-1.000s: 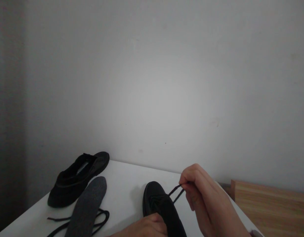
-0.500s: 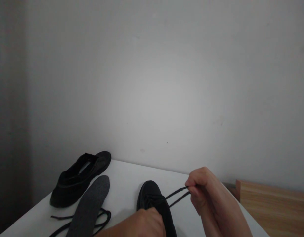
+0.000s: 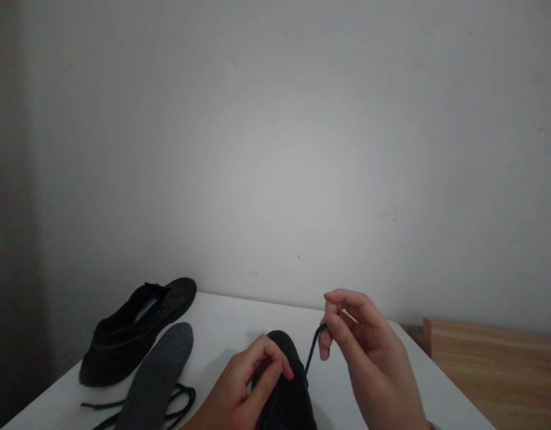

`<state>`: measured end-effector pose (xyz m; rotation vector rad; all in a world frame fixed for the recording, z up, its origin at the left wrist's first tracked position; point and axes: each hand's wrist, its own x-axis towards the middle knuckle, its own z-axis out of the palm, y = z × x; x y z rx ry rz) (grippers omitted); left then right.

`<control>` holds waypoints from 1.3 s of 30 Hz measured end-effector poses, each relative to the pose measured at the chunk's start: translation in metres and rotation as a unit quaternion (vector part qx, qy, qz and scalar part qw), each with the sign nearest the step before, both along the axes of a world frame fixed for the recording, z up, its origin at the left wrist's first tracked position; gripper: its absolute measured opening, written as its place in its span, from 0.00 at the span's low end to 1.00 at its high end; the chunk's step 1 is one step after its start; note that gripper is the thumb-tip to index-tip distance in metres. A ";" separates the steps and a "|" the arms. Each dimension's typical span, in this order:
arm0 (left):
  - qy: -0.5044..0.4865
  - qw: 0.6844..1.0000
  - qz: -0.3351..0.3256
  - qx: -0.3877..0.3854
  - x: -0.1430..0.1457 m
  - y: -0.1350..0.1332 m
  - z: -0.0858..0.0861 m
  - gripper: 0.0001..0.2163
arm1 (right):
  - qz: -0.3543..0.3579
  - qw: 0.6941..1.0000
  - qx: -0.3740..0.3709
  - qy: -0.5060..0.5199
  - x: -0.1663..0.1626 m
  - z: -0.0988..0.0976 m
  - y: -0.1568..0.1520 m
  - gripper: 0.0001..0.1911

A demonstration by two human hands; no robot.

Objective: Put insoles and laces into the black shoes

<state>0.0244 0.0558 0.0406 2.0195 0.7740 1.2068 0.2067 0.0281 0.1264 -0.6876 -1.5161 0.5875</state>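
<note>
A black shoe (image 3: pixel 293 401) lies toe away from me at the near middle of the table. My left hand (image 3: pixel 246 385) is over its left side, thumb and forefinger pinched together above the shoe's upper; anything between the fingertips is too small to make out. To the right of the shoe, my right hand (image 3: pixel 369 352) is raised, with a black shoelace (image 3: pixel 311 351) gripped between thumb and fingers. The lace runs down from there to the shoe's right side. The near end of the shoe is cut off by the picture's lower edge.
On the left stands a second black shoe (image 3: pixel 136 331). Beside it a dark grey insole (image 3: pixel 161 373) lies over a loose black lace (image 3: pixel 185 391). The white table (image 3: pixel 239 312) meets a pale wall (image 3: pixel 275 179). A wooden panel (image 3: pixel 494 370) is at the right.
My left hand has lifted and turned from a fist on the shoe to a pinch above it. My right hand has moved left and up; the lace's two taut strands now appear as one slacker strand.
</note>
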 end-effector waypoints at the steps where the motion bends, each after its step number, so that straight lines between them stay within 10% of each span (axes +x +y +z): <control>1: 0.019 0.999 0.001 0.034 -0.001 0.002 -0.002 0.11 | 0.004 1.000 -0.007 0.013 -0.001 -0.001 0.001 0.06; 6: 0.230 0.942 0.017 0.243 -0.004 0.001 0.001 0.09 | 0.009 0.999 -0.014 0.048 0.000 -0.004 0.003 0.07; 21: 0.393 0.889 0.077 0.221 0.005 -0.014 0.023 0.03 | 0.227 0.933 -0.245 0.136 0.022 -0.037 -0.002 0.16; 32: 0.425 0.847 0.122 0.294 0.015 -0.007 0.010 0.07 | 0.090 0.966 -0.194 0.143 0.034 -0.064 0.020 0.35; 36: 0.382 0.844 0.160 0.340 0.019 -0.002 -0.007 0.07 | -0.088 0.988 -0.127 0.026 0.038 -0.098 0.027 0.23; 39: 0.377 0.840 0.173 0.349 0.022 -0.001 -0.013 0.07 | -0.085 0.987 -0.059 -0.119 0.038 -0.109 0.020 0.09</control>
